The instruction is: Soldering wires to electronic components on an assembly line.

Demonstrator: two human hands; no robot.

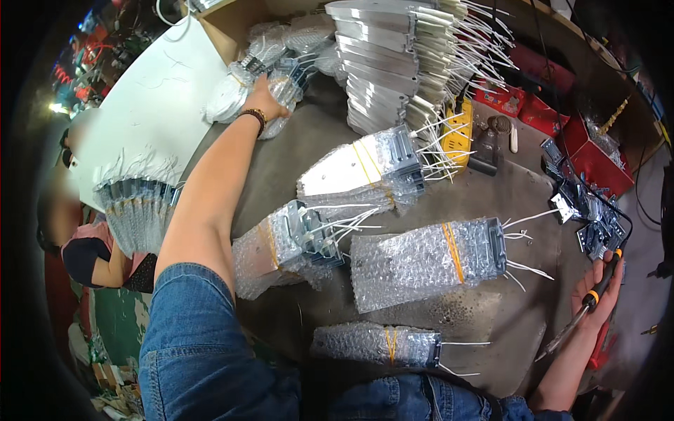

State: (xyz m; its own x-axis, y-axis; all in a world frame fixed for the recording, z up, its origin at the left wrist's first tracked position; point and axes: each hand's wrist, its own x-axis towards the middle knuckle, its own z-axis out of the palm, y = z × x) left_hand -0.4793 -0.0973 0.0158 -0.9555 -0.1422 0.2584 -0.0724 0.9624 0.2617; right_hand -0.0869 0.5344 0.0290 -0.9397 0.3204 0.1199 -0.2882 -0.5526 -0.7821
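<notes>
At the far end of the table, my left hand [267, 99] reaches onto a bubble-wrapped bundle [242, 85], thumb apart and fingers curled over the wrap; some fingertips are hidden. My right hand [595, 298], palm up at the right edge, holds a screwdriver [597, 289] with a black and orange handle, its shaft slanting down toward the wrist. Between my arms lie several bubble-wrapped bundles of metal-ended parts, bound with yellow bands and trailing white wires: a large one [421, 266], one beside my left forearm [281, 245], a farther one [358, 168] and a thin near one [372, 344].
A tall stack of white panels [375, 63] with white wires stands at the back. Right of it are a yellow power strip [458, 137], red boxes [597, 154] and loose metal brackets [593, 217]. Another person [91, 252] sits left beside a white table [158, 84].
</notes>
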